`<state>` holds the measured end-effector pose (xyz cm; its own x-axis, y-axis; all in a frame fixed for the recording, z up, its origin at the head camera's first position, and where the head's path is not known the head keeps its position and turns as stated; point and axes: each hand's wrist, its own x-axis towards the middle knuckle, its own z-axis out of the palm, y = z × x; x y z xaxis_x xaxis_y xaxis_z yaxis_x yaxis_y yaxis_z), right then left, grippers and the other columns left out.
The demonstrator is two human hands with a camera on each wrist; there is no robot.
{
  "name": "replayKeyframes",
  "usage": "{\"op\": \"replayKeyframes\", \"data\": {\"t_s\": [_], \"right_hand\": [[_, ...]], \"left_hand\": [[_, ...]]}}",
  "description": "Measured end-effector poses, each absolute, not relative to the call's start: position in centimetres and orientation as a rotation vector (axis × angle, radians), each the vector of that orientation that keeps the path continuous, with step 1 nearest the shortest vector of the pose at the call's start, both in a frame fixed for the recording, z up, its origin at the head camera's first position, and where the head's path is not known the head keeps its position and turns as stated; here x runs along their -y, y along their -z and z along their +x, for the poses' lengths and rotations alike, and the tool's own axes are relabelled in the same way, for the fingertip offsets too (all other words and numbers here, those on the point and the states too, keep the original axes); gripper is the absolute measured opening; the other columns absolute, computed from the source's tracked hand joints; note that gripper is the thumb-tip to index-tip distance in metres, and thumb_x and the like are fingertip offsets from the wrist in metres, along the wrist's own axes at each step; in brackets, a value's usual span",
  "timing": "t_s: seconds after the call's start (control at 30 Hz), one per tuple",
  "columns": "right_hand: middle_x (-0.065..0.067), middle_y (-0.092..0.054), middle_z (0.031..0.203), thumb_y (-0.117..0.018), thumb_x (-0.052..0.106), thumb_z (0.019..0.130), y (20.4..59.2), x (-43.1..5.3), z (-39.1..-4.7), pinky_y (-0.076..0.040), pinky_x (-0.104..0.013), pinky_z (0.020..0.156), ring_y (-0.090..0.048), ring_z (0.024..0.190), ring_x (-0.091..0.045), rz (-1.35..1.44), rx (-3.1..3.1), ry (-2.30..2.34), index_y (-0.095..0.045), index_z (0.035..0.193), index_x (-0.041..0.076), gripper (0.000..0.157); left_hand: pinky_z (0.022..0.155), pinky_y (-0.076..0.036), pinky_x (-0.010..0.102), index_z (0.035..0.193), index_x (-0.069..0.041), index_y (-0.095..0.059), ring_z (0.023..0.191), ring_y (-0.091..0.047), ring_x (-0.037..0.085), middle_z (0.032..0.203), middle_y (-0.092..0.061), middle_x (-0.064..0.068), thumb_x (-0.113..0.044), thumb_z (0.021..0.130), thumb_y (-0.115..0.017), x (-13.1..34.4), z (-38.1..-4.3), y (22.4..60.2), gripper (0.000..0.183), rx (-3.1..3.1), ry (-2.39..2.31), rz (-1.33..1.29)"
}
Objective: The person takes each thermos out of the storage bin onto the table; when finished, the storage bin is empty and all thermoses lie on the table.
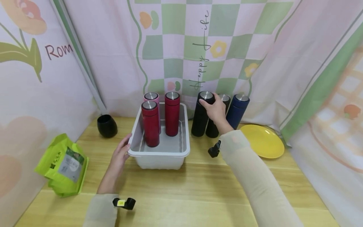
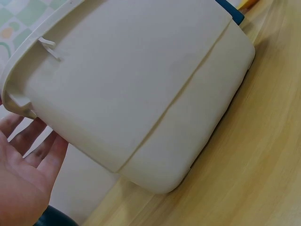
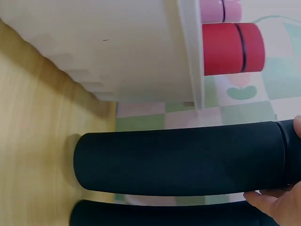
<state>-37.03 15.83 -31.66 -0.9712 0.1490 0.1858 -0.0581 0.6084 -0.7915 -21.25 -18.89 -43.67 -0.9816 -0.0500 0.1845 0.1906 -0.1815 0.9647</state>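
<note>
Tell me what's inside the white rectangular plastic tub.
Three upright, silver-topped cylindrical bottles: a front red bottle, a rear red bottle and a pink bottle. The front one hides most of the pink body and part of the floor of the tub.

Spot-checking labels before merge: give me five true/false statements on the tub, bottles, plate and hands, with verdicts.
1. The tub holds three bottles. True.
2. The right hand grips the blue bottle. False: the right hand grips the black bottle nearest the tub.
3. The left hand touches the tub. True.
4. The yellow plate lies inside the tub. False: the yellow plate lies on the table.
5. The pink bottle is in the tub. True.
</note>
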Motion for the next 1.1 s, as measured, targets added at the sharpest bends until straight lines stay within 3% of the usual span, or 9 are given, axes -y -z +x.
{"op": "replayKeyframes", "data": {"t_s": [0.6, 1.1], "right_hand": [[-0.021, -0.037, 0.149, -0.064, 0.049, 0.091, 33.1, -14.7, -38.3, -0.033, -0.046, 0.107, -0.035, 0.134, -0.036, -0.071, 2.627, -1.226, -0.03, 0.153, 0.008, 0.081], [-0.023, -0.035, 0.149, -0.065, 0.047, 0.091, 32.4, -14.4, -38.5, -0.031, -0.045, 0.108, -0.031, 0.136, -0.037, -0.082, 2.682, -1.199, -0.027, 0.152, 0.003, 0.084]], "left_hand": [[0.099, -0.041, 0.031, 0.149, 0.004, -0.029, 0.121, -0.041, 0.012, 0.149, -0.03, 0.021, -0.011, 0.103, -0.039, 19.0, -21.3, 43.9, 0.049, 1.911, 2.268, -0.166], [0.102, -0.038, 0.032, 0.15, 0.003, -0.028, 0.123, -0.039, 0.012, 0.152, -0.025, 0.024, -0.013, 0.104, -0.039, 18.9, -21.3, 43.7, 0.05, 1.922, 2.287, -0.135]]}}
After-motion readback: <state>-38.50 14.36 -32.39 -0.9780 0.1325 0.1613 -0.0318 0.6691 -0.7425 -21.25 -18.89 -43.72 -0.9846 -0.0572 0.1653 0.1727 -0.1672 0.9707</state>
